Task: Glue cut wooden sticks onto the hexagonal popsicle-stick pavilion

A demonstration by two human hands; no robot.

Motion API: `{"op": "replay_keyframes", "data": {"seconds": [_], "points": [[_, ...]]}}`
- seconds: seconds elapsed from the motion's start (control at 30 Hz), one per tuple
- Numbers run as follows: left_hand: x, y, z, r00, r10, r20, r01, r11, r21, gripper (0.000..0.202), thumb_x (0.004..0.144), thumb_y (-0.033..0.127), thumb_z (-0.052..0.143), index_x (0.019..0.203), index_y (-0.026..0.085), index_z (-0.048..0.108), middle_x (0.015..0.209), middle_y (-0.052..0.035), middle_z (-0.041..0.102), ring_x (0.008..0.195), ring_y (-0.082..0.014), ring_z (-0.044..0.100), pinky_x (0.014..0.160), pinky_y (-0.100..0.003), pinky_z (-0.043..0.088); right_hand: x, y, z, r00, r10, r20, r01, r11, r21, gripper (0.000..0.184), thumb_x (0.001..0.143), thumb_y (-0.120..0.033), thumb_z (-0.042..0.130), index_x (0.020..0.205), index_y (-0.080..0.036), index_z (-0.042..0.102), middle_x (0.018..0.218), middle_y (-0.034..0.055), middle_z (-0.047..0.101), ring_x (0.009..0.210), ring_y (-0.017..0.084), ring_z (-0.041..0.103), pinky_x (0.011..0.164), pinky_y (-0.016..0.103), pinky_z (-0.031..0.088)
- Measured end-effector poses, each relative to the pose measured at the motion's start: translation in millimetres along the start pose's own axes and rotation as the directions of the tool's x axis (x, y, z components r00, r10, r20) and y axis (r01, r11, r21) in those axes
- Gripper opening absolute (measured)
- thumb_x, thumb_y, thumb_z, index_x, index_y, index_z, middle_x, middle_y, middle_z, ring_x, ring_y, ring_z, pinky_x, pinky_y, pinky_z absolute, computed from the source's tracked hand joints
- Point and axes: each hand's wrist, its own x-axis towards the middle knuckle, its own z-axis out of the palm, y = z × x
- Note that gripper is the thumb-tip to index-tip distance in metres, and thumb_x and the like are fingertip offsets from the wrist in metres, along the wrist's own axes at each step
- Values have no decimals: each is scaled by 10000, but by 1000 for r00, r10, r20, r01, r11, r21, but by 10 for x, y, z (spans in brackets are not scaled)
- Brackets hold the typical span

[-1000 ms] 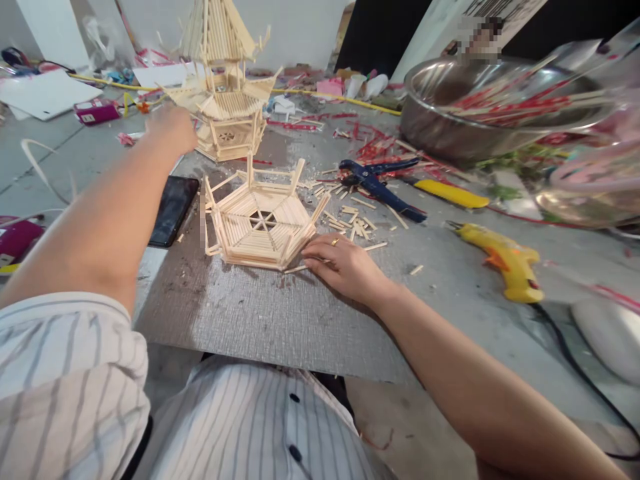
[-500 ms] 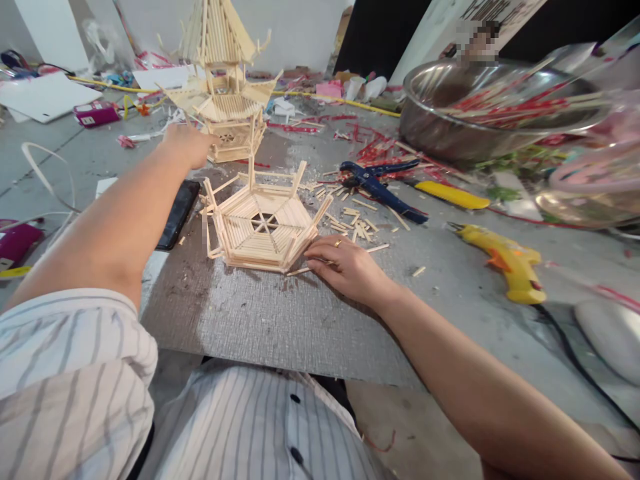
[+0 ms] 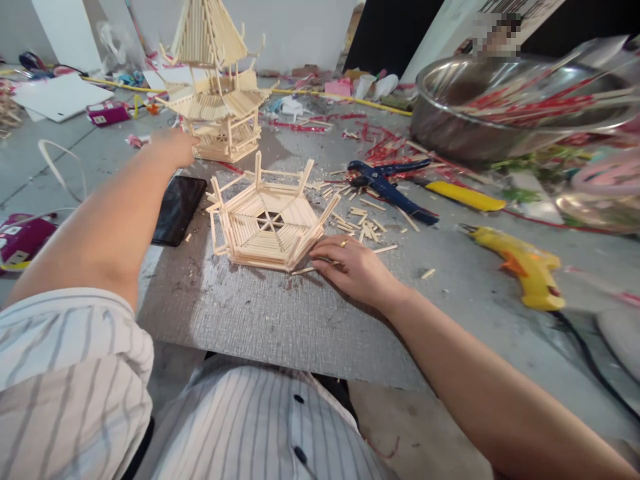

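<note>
At the back left stands a pagoda model (image 3: 220, 100) of thin wooden sticks, with a pointed roof over tiered eaves. My left hand (image 3: 173, 147) reaches to the left side of its base and grips there; the fingertips are partly hidden. Nearer me lies a hexagonal stick frame (image 3: 273, 227) with short uprights and a spoked opening in its middle. My right hand (image 3: 357, 270), wearing a ring, is closed beside the frame's right edge. A thin wooden stick (image 3: 303, 271) passes between its thumb and curled fingers and shows on both sides of the hand.
Blue cutters (image 3: 393, 190), a yellow-handled tool (image 3: 465, 195) and a yellow glue gun (image 3: 520, 263) lie to the right. Cut stick pieces (image 3: 367, 223) are scattered near the frame. A steel basin (image 3: 450, 127) stands behind. A phone (image 3: 179, 210) lies under my left forearm.
The pagoda model has turned and shifted a little left along with my left hand. My right hand stays beside the hexagonal frame. The view has swung slightly left.
</note>
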Motion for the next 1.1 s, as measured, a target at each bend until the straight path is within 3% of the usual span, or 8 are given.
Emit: {"op": "replay_keyframes", "data": {"seconds": [0.17,0.4,0.53,0.7,0.77,0.83,0.97,1.1], "points": [[-243,8,-23,997,75,29,-81,956,283,225,835,158,607,1032,227,690,952,20,627,1008,-172,411,1037,-323,259,-7,11,21,1000,19,-7,-19,1000,-12,181,893,-258,539,910,-204,711,953,79,735,946,232,661,844,402,547],[-545,49,-52,975,224,-11,-196,876,440,259,911,254,506,1088,198,687,1080,-13,677,925,-162,483,902,-273,346,-5,30,45,1000,20,-8,-20,1000,-13,174,884,-248,546,910,-200,711,952,85,738,948,240,665,845,416,545],[-831,109,-74,955,259,-142,-215,939,267,223,872,259,559,988,159,720,1041,-50,701,897,-155,546,875,-254,383,-3,32,54,1000,25,-4,-25,1000,-19,166,877,-249,548,893,-224,711,950,69,739,949,233,667,846,405,542],[-1279,133,4,922,127,-365,-206,961,-186,208,853,312,588,733,153,650,726,-29,642,685,-120,536,701,-240,438,-2,36,53,1000,20,6,-20,1000,-23,176,878,-253,538,893,-223,711,945,64,742,949,235,666,847,404,540],[-1449,151,48,943,-14,-333,-147,879,-453,231,897,272,517,715,153,594,773,-45,640,649,-109,554,583,-229,436,-2,41,52,1000,15,1,-15,1000,-23,185,880,-255,533,898,-214,713,946,69,743,950,238,667,848,404,539],[-1606,179,77,947,-112,-301,-86,814,-575,266,932,289,478,718,155,561,793,-47,635,592,-90,540,502,-211,416,0,47,51,1000,18,1,-18,1000,-23,190,880,-257,532,901,-210,715,950,72,744,952,239,668,848,401,540],[-1861,219,115,978,-175,-116,62,768,-638,191,922,285,485,789,168,557,803,-28,630,488,-72,521,453,-219,421,4,52,53,999,43,6,-43,999,-25,194,874,-264,529,902,-215,715,955,68,745,969,237,671,848,397,543],[-1983,213,181,983,-145,115,185,786,-590,42,854,222,551,846,186,570,744,-11,636,407,-80,497,392,-227,364,5,56,58,999,47,2,-47,998,-34,197,877,-286,524,887,-222,710,941,65,744,955,237,677,848,410,546]]}}
